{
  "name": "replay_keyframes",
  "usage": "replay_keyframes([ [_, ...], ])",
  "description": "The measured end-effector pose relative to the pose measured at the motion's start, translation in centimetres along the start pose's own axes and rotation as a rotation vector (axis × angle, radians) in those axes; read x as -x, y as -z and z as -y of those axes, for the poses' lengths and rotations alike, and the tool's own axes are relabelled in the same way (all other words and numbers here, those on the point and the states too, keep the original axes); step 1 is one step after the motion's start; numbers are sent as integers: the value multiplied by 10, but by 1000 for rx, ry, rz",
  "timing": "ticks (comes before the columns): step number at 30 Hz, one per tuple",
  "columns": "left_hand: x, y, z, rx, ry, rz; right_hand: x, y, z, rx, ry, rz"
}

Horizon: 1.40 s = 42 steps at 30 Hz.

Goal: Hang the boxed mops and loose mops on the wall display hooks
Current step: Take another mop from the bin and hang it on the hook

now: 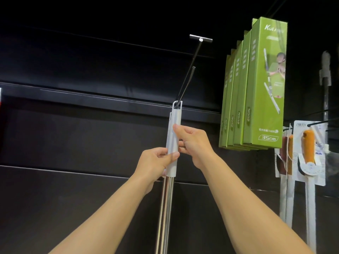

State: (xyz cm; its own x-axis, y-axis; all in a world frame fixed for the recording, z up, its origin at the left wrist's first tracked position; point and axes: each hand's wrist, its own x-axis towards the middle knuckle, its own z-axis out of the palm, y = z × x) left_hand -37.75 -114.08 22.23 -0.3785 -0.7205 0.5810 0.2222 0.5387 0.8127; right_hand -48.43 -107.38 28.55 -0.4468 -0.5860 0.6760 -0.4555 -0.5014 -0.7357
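Observation:
A loose mop with a white plastic grip and a shiny metal pole stands upright in the middle. The loop at its top end sits over the black wall hook, close to the wall. My left hand grips the lower part of the white grip. My right hand holds the same grip a little higher, thumb against its front. Several green boxed mops hang in a row on a hook to the right.
The wall is dark slatted panelling. At the lower right hang carded brushes with orange heads on their own hooks. Another loose mop handle hangs at the far right edge.

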Motion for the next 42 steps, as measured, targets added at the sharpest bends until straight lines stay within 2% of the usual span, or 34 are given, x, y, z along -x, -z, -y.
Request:
replay_keyframes([
  [8,-10,1,25,-15,55,11,-10,-9,-25,21,-73,-6],
  [19,-10,4,20,-52,88,35,-9,-9,-23,49,-76,-2],
  [24,-5,6,19,-104,85,56,-2,-9,-21,151,-68,-3],
  [27,0,9,18,-195,54,74,4,-7,-21,303,-55,-1],
  [30,11,13,15,-368,17,102,16,-6,-18,616,22,34],
  [33,28,20,14,-593,4,150,39,-7,-13,865,15,96],
  [39,76,43,33,-1002,-10,201,110,-7,-22,1200,14,201],
  [42,105,53,44,-1113,27,239,149,-5,-35,1283,-81,272],
])
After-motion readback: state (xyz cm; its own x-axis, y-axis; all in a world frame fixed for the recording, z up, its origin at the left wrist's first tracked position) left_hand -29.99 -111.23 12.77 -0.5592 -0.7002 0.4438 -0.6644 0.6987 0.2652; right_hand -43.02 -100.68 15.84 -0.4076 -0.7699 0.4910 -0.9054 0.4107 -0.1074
